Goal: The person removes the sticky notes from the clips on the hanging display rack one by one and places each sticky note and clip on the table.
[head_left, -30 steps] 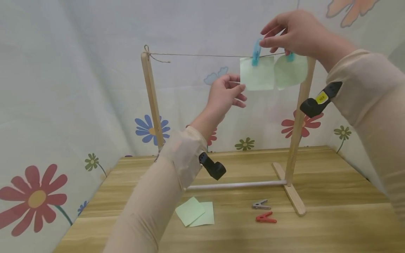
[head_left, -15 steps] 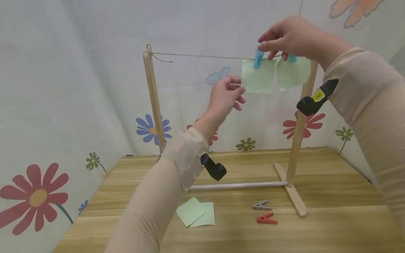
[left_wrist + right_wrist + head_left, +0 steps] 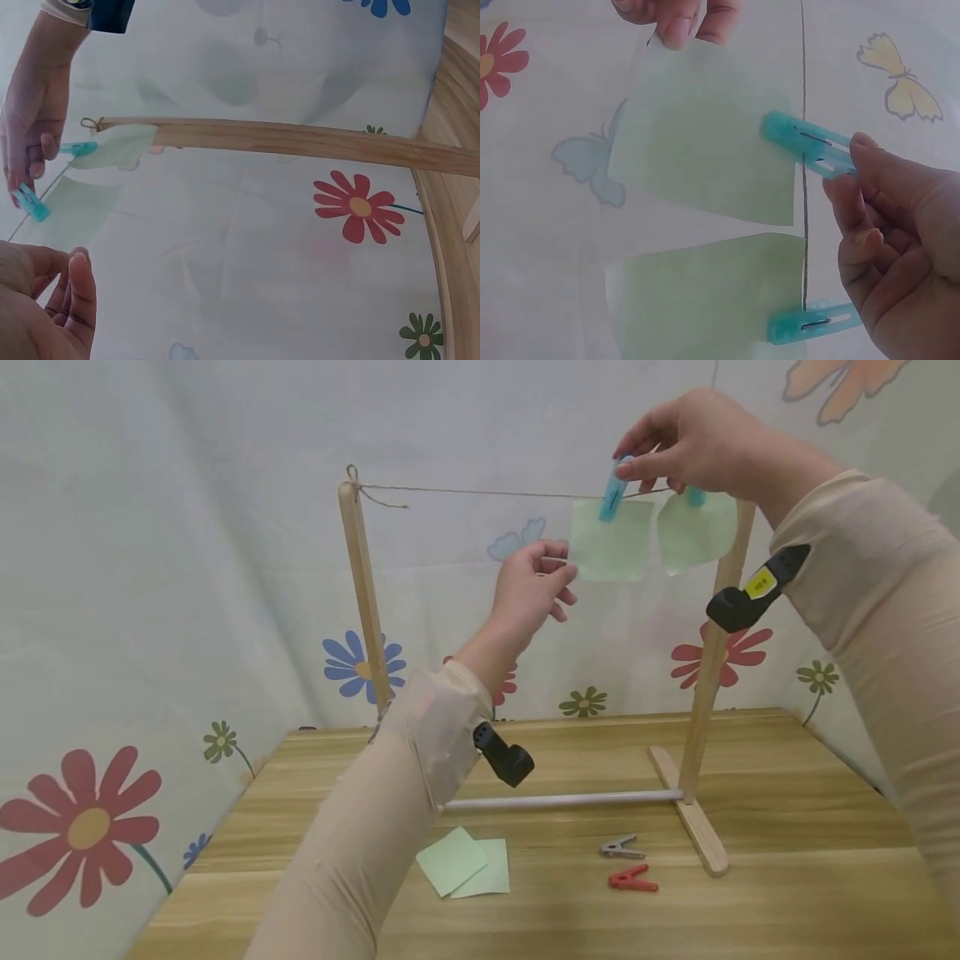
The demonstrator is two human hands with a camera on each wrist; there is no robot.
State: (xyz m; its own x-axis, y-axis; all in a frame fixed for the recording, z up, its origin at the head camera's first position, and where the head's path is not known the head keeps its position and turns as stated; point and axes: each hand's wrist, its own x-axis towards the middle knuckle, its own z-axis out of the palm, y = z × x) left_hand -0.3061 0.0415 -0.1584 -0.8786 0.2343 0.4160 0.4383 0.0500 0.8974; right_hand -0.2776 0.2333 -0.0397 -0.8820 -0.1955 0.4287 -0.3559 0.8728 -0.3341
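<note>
A light green paper square (image 3: 611, 543) hangs at the string, with a blue clothespin (image 3: 613, 493) over its top edge. My right hand (image 3: 693, 447) pinches the upper end of that clothespin between thumb and forefinger; the right wrist view shows its jaws across the paper's edge and the string. My left hand (image 3: 528, 585) pinches the lower left corner of the same paper between thumb and fingers. Just to the right, a second green paper (image 3: 696, 535) hangs from another blue clothespin (image 3: 814, 322), partly behind my right hand in the head view.
The string (image 3: 480, 492) runs between two wooden posts (image 3: 363, 593) joined low down by a white rod (image 3: 570, 799). On the wooden table (image 3: 570, 927) lie two green papers (image 3: 453, 862), overlapping, plus a grey clothespin (image 3: 618, 847) and a red clothespin (image 3: 632, 878).
My right hand dips slightly with the clothespin, then rises a little, and the clothespin leans more to the right. My left hand stays at the paper's corner.
</note>
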